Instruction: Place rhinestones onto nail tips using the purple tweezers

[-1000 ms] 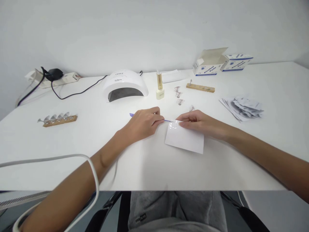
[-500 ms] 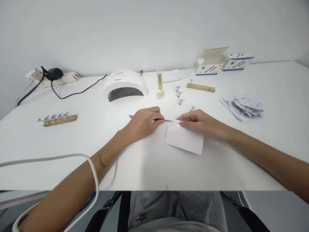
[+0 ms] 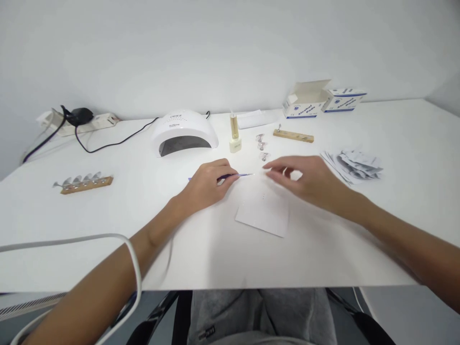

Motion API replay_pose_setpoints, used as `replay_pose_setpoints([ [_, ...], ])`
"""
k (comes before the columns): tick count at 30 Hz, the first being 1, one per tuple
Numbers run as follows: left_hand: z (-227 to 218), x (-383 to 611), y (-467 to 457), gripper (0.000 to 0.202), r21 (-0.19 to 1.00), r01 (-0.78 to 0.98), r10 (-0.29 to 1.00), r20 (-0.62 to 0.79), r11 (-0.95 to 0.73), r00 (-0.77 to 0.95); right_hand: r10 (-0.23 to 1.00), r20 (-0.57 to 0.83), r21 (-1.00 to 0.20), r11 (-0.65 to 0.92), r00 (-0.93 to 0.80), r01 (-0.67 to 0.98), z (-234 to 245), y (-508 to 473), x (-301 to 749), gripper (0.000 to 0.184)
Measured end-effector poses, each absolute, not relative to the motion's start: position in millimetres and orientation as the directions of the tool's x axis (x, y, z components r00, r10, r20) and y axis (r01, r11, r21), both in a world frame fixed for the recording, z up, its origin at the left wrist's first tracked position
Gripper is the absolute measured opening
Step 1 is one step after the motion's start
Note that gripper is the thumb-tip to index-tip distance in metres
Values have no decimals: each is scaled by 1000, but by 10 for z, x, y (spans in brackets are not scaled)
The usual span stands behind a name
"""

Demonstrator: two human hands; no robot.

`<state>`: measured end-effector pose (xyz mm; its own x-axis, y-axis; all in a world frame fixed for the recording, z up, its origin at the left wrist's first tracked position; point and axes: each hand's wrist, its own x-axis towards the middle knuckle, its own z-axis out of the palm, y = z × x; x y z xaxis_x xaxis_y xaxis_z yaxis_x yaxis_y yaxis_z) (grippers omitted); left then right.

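Observation:
My left hand (image 3: 208, 184) rests on the white table (image 3: 108, 215) with its fingers pinched round a thin purple pen-like tool (image 3: 237, 175), whose tip points right. My right hand (image 3: 305, 181) hovers just above the table to the right of that tip, blurred by motion, fingers loosely curled with nothing visible in them. Below and between the hands lies a small white sheet (image 3: 264, 211) with tiny dots near its top edge; neither hand touches it.
At the back stand a white nail lamp (image 3: 184, 132) with a black cord, a small gold-capped bottle (image 3: 235, 134), two white-and-blue boxes (image 3: 323, 101), a wooden strip (image 3: 293, 136) and small metal stands (image 3: 262, 146). A wooden holder with nail tips (image 3: 84, 183) lies left, torn wrappers (image 3: 354, 164) right.
My right hand has lifted off the white sheet and moved up and right. The view has shifted, so the sheet sits lower. The left hand keeps its hold on the tool.

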<state>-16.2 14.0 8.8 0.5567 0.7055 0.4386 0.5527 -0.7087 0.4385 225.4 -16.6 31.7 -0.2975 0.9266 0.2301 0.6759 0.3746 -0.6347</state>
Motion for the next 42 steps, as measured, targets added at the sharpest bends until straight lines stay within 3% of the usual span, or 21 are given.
replay_pose_setpoints([
  [2,80,-166,138,13,427,553,698,458,-715,550,936,289,-611,342,-201,714,351,-38,2417,23],
  [5,70,-168,126,12,414,547,685,483,-727,545,977,165,-667,213,-137,714,354,184,2708,28],
  [9,50,-168,124,12,383,536,655,518,-752,550,936,-128,-686,155,-328,711,302,339,2922,32],
  [11,37,-169,128,13,361,523,630,547,-772,552,897,-168,-674,198,-409,712,262,353,2912,37],
  [16,14,-164,126,13,308,509,582,589,-803,561,891,-43,-693,299,-452,656,109,368,2776,36],
  [22,15,-149,107,15,252,503,534,633,-827,561,940,15,-725,244,-340,644,23,374,2704,29],
  [27,14,-130,89,12,201,505,491,679,-839,546,967,59,-824,187,-248,534,69,210,2510,27],
  [42,-20,-116,79,13,133,526,457,696,-840,554,942,162,-890,269,-295,369,-50,-14,2245,24],
])
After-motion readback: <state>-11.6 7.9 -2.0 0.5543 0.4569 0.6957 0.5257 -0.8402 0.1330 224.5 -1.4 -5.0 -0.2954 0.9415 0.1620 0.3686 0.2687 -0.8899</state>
